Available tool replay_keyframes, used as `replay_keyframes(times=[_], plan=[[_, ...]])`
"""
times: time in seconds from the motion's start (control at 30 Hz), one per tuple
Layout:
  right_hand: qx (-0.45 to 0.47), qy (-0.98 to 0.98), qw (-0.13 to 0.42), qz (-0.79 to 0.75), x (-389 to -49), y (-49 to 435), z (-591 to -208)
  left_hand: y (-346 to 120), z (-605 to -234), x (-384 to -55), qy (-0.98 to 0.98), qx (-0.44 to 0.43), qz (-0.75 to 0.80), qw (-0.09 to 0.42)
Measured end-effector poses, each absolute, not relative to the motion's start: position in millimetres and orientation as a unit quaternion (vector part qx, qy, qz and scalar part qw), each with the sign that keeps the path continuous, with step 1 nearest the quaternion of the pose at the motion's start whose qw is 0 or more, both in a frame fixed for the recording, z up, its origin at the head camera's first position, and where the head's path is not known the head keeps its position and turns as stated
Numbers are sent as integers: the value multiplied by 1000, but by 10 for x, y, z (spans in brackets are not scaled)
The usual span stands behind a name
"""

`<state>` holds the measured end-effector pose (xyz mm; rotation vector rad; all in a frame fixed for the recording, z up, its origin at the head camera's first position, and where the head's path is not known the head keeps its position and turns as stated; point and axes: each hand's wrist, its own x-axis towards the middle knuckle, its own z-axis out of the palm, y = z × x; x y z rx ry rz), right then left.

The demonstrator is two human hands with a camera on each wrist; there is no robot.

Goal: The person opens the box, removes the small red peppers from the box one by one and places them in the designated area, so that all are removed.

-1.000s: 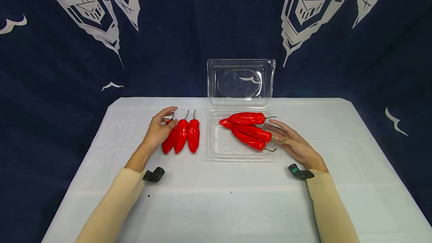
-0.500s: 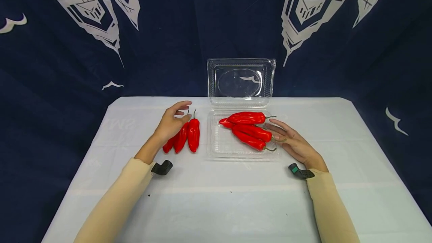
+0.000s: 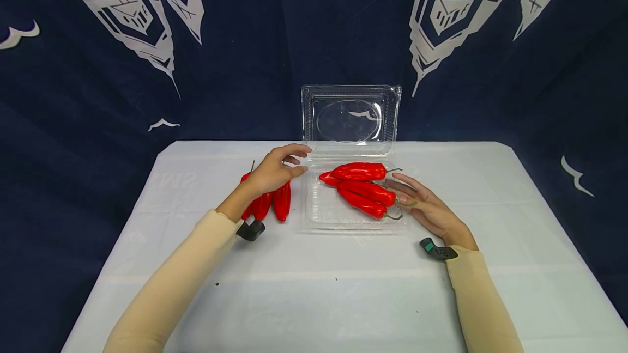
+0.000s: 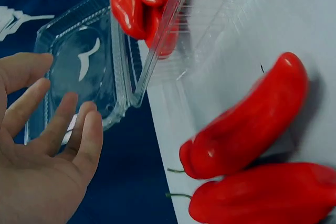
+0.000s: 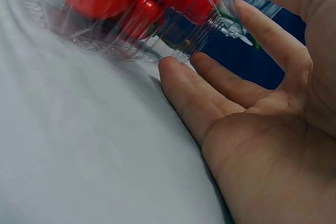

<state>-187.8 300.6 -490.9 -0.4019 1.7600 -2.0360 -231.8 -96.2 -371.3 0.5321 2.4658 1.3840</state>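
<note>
My left hand (image 3: 277, 170) hangs with fingers spread and holds nothing, by the left edge of a clear plastic clamshell box (image 3: 316, 217). Below it and its wrist lie three red peppers (image 3: 282, 200), partly covered in the head view; two of these peppers (image 4: 247, 119) show beside the hand in the left wrist view. Inside the box several red peppers (image 3: 365, 192) are piled, stems mostly to the right. My right hand (image 3: 432, 211) keeps its fingers extended at the box's right wall (image 5: 210, 30); whether they touch it I cannot tell.
The transparent lid (image 3: 348, 121) stands open at the back of the box, against a dark blue cloth (image 3: 235, 70) with white prints. A white-covered table (image 3: 314, 298) carries everything, with its back edge just behind the box.
My left hand has moved right from the leftmost loose pepper, across the other two, to the box's left edge. The right hand and the peppers in the box stay where they were.
</note>
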Motion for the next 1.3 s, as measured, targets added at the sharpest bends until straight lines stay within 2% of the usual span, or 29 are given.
replay_keyframes(times=[0.43, 0.77, 1.0, 1.3], plan=[[-139, 632, 210, -733, -1872, 3026, -4906, -494, -3657, -2462, 793, 306, 481, 215], [-137, 634, 214, -730, -1881, 3026, -4900, -142, -3799, -2513, 754, 278, 521, 288], [-119, 641, 215, -727, -1877, 3010, -4884, 57, -3873, -2508, 733, 309, 520, 311], [-120, 644, 214, -724, -1881, 3003, -4887, 230, -3997, -2526, 733, 330, 505, 314]])
